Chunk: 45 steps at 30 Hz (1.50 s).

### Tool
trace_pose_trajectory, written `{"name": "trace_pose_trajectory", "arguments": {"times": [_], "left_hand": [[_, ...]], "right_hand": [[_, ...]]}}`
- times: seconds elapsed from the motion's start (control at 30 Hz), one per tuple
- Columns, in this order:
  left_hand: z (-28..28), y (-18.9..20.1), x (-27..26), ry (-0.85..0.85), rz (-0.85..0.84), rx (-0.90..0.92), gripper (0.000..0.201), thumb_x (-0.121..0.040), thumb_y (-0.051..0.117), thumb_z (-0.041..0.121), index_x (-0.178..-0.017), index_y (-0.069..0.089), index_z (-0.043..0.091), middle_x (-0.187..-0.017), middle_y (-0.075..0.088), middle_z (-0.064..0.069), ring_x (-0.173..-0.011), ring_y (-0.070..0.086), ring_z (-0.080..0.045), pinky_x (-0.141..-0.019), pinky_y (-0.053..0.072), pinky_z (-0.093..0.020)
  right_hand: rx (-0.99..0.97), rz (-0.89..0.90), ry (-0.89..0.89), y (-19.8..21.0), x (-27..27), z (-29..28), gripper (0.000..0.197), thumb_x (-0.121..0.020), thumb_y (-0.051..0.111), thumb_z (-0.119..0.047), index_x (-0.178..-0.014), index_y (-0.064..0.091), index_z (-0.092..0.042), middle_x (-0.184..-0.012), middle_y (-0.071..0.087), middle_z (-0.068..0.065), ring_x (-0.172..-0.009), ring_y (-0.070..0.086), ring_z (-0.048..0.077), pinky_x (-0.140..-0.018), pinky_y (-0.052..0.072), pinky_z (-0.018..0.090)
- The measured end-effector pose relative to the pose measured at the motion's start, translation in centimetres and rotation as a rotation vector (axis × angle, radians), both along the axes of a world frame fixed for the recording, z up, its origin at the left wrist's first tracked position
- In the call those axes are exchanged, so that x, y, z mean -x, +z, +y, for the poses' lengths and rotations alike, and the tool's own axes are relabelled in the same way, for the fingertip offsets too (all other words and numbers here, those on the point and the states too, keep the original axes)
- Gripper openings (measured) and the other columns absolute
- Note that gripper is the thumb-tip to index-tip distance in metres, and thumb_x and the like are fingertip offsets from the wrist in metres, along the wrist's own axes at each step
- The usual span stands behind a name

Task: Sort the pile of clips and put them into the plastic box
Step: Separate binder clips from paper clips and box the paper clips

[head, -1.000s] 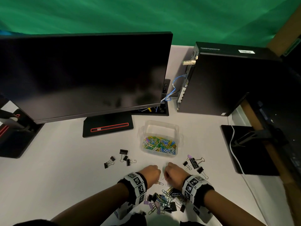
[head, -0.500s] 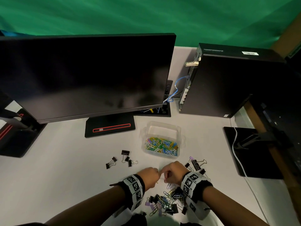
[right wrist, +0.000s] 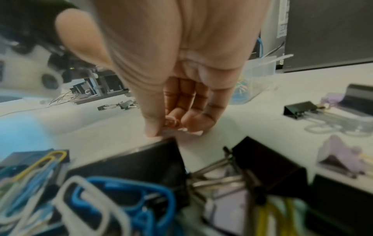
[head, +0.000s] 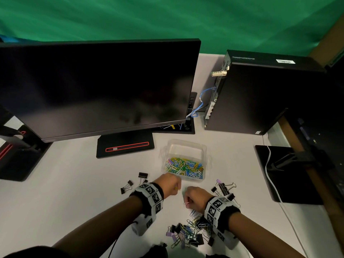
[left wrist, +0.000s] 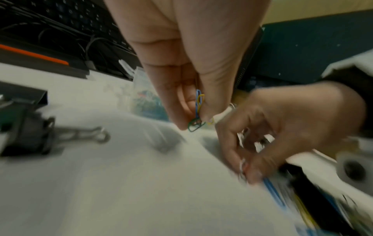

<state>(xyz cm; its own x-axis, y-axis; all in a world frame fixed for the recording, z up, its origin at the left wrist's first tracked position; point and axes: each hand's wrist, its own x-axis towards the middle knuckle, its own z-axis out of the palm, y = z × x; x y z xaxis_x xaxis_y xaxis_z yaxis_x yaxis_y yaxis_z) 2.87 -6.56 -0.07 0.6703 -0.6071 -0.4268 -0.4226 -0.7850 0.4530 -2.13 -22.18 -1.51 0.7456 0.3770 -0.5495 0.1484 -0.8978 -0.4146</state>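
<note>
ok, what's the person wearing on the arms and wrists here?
Forearms are bare, no sleeves in view. The left wrist and the right wrist each carry a black band faced with white tiles printed with black square fiducial markers. A white camera housing hangs under the left band.

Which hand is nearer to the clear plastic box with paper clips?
The left. The left hand is just before the plastic box, at its near left corner. The right hand is further back, over the mixed pile.
</note>
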Motion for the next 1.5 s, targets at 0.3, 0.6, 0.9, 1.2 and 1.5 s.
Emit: {"name": "trace_pose_trajectory", "arguments": {"times": [0.3,0.6,0.9,1.2,1.5], "left_hand": [[-1.4,1.6,-4.8,0.222,-0.094,0.150,0.026,-0.095,0.048,0.012,-0.115,0.064,0.010,-0.123,0.061,-0.010,-0.113,0.057,-0.025,-0.099,0.042,-0.029],[-1.5,-0.8,-4.3,0.224,-0.081,0.183,0.038,-0.094,0.041,0.000,-0.128,0.055,0.009,-0.141,0.047,-0.009,-0.131,0.044,-0.025,-0.113,0.029,-0.026],[-0.2,-2.8,-2.7,-0.026,-0.177,-0.036,0.061,-0.088,0.040,-0.011,-0.142,0.036,0.017,-0.156,0.018,-0.012,-0.145,0.015,-0.030,-0.121,0.018,-0.037],[0.0,-2.0,-1.5,-0.020,-0.211,-0.131,0.059,-0.087,0.037,-0.006,-0.143,0.029,0.010,-0.155,0.015,-0.015,-0.144,0.012,-0.030,-0.117,0.026,-0.041],[0.5,-2.0,-0.3,-0.057,-0.322,-0.044,0.051,-0.093,0.040,0.009,-0.143,0.030,0.009,-0.154,0.019,-0.013,-0.146,0.011,-0.029,-0.122,0.009,-0.045]], "right_hand": [[0.029,-0.001,0.008,0.4,0.1,-0.4,0.013,-0.083,0.055,-0.012,-0.093,0.062,-0.008,-0.107,0.065,0.012,-0.101,0.057,0.027,-0.084,0.043,0.031],[-0.264,-0.207,-0.392,2.8,-3.7,-2.2,0.016,-0.078,0.061,-0.004,-0.087,0.063,-0.017,-0.069,0.055,-0.010,-0.061,0.050,0.007,-0.063,0.039,0.017],[-0.188,-0.298,-0.323,1.7,-6.1,-2.2,0.021,-0.087,0.056,-0.011,-0.105,0.068,-0.013,-0.108,0.062,0.012,-0.101,0.057,0.026,-0.089,0.043,0.030],[0.039,-0.220,-0.228,1.3,-5.4,-2.3,0.031,-0.085,0.050,-0.008,-0.113,0.063,-0.012,-0.120,0.053,0.013,-0.109,0.053,0.029,-0.092,0.044,0.032],[-0.126,-0.295,-0.196,2.5,-1.9,-2.9,0.021,-0.078,0.054,-0.003,-0.090,0.069,-0.012,-0.101,0.063,0.008,-0.089,0.055,0.017,-0.081,0.044,0.024]]}}
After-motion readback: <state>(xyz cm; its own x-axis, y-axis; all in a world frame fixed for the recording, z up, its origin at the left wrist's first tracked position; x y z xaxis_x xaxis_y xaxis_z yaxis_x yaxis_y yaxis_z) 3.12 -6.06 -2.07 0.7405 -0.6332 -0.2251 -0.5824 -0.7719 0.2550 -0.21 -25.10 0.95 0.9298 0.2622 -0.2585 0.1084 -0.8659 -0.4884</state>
